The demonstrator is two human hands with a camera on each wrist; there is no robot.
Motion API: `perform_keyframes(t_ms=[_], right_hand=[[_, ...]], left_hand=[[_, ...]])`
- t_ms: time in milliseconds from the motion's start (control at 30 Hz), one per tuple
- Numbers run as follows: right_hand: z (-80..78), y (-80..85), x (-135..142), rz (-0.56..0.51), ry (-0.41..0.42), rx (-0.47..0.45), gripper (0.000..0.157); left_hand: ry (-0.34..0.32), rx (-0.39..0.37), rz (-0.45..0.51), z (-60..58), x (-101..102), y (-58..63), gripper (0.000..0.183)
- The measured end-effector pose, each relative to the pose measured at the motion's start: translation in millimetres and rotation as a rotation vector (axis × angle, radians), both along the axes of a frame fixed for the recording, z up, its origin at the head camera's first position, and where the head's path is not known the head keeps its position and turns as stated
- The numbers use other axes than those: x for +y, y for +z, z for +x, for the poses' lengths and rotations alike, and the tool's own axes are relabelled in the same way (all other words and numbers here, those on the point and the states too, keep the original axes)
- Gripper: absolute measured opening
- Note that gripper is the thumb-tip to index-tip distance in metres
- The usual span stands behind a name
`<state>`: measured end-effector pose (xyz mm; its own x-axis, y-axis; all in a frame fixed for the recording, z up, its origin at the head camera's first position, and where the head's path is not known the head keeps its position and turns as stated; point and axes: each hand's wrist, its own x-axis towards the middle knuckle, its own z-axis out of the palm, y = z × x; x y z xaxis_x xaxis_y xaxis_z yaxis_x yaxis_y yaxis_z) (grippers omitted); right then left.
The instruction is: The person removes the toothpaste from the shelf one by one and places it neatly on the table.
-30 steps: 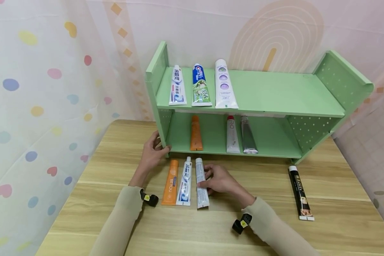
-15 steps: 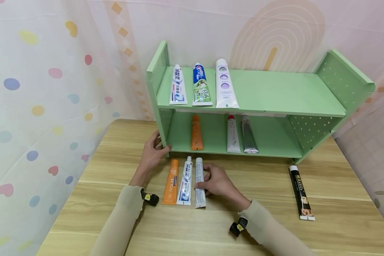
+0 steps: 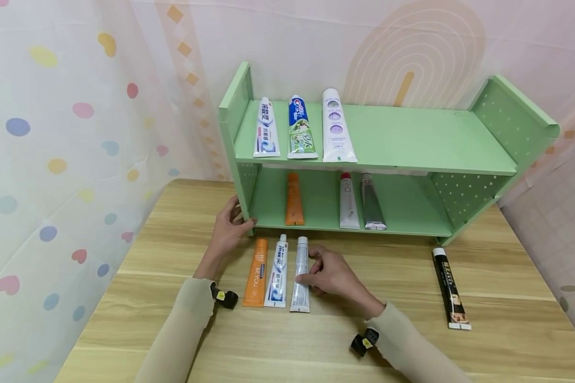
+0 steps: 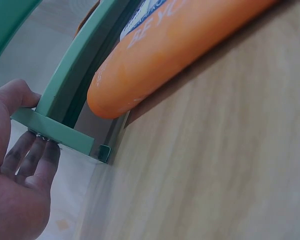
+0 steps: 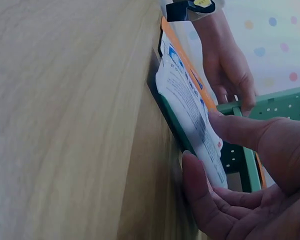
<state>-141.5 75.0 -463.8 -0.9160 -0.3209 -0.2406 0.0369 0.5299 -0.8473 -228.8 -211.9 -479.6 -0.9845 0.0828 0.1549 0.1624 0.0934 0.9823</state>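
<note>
My right hand [image 3: 333,272] pinches a white toothpaste tube [image 3: 302,279] printed with small text, thumb on its face and fingers at its far edge. In the right wrist view, the same toothpaste tube [image 5: 187,110] is tilted on edge by the table. My left hand [image 3: 228,226] grips the lower front of the green shelf's left side panel; in the left wrist view, thumb and fingertips lie on either side of that green panel [image 4: 60,132]. Left of the held tube lie a white-and-blue toothpaste tube [image 3: 277,274] and an orange tube [image 3: 255,276], caps toward the shelf.
The two-tier green shelf [image 3: 426,138] stands at the table's back. Three tubes, including a green-and-blue one [image 3: 301,127], lie on its upper tier. Below are an orange tube [image 3: 294,202], a white red-capped tube [image 3: 348,205] and a grey tube [image 3: 372,205]. A black tube [image 3: 450,290] lies right.
The right hand has shifted the white tube slightly left, then back right, and its bottom end has swung left. The left hand stays on the shelf panel.
</note>
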Motion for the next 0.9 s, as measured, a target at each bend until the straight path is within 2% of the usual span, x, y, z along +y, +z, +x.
perform_keyframes(t_ms=[267,467,600,900], right_hand=[[-0.6,3.8,9,-0.036,0.023,0.032,0.061],[-3.7,7.0,20,-0.173,0.058,-0.013,0.063],[-5.7,10.4,28,-0.246,0.098,-0.012,0.068],[-8.1,25.6,40,-0.331,0.179,0.158,0.075]], left_hand=[[-0.009,-0.006,0.015,-0.5,0,0.1,0.078],[-0.009,0.004,0.026,-1.5,1,0.0,0.079],[-0.006,0.007,0.024,-1.2,0,-0.9,0.079],[-0.002,-0.016,0.02,0.4,0,-1.2,0.08]])
